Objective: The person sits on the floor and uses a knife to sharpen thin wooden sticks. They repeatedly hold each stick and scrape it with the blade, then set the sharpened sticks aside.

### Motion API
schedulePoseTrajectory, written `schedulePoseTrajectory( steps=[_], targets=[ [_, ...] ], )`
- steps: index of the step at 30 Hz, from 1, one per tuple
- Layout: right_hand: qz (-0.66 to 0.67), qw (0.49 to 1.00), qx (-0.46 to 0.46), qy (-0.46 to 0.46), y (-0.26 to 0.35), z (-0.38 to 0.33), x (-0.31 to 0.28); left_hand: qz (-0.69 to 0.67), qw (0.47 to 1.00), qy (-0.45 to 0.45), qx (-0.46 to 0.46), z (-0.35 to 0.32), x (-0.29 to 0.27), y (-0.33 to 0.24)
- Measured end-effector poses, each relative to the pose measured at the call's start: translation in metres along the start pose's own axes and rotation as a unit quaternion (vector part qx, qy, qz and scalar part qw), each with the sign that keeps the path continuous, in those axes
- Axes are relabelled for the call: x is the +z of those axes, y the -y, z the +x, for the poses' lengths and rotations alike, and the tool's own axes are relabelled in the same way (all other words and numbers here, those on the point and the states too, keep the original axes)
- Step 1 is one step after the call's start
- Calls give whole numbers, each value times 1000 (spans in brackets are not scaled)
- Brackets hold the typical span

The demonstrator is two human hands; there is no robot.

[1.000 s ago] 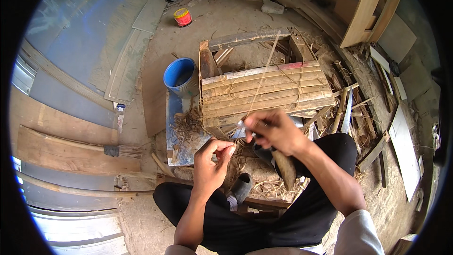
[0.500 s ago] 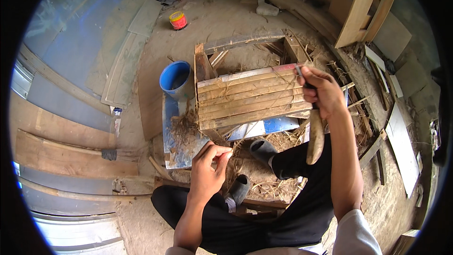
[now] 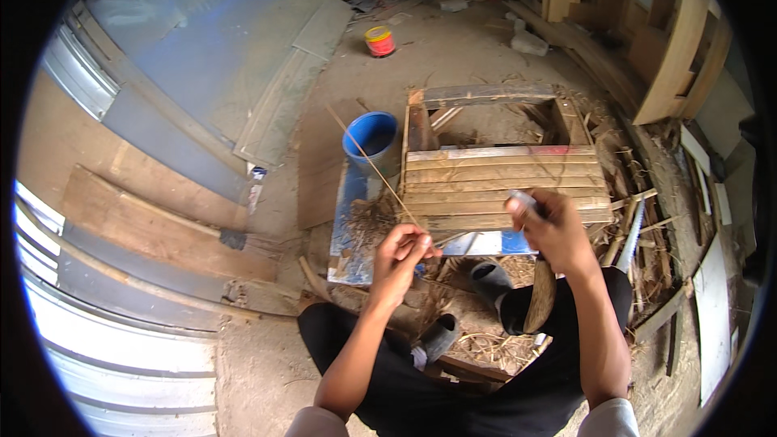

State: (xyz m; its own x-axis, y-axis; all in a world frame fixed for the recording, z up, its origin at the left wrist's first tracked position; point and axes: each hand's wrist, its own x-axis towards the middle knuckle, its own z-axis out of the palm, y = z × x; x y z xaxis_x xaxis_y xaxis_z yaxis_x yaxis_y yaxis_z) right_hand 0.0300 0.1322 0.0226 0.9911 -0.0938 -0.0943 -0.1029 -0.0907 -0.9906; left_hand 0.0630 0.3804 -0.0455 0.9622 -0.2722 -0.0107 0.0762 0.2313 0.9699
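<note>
My left hand [image 3: 399, 265] pinches the lower end of a thin, light-brown strip [image 3: 388, 184], like split cane or bamboo, that slants up and left past the blue bucket [image 3: 371, 136]. In my right hand [image 3: 557, 233] is a knife with a curved, pale wooden handle [image 3: 540, 301]. The handle hangs below my fist, and a short bit of blade [image 3: 522, 197] shows by my thumb. Both hands are over the near edge of a low slatted wooden bench [image 3: 503, 182] and apart from each other. Part of the knife is hidden by my fingers.
Dry fibres and shavings [image 3: 486, 348] litter the ground around my sandals [image 3: 491, 283]. A red and yellow tub [image 3: 379, 42] stands farther off. Planks [image 3: 676, 48] lean at the right, near scrap wood [image 3: 647, 235]. A stick broom [image 3: 231, 240] lies at the left.
My view has turned left, so the scene sits farther right. My right hand has come down and nearer with the knife. The strip from my left hand now shows clearly, pointing up and left.
</note>
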Motion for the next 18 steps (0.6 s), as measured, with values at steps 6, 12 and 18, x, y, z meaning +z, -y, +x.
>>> schedulePoseTrajectory(
  steps=[6,12,18],
  targets=[
    [-121,988,-84,48,-15,-7,43,-30,996,-39,79,2,15,3],
    [-57,996,-1,61,-22,-8,44,1,994,-33,107,-6,32,1],
    [172,972,120,106,-10,-4,34,42,983,15,178,-11,35,-5]
  ],
)
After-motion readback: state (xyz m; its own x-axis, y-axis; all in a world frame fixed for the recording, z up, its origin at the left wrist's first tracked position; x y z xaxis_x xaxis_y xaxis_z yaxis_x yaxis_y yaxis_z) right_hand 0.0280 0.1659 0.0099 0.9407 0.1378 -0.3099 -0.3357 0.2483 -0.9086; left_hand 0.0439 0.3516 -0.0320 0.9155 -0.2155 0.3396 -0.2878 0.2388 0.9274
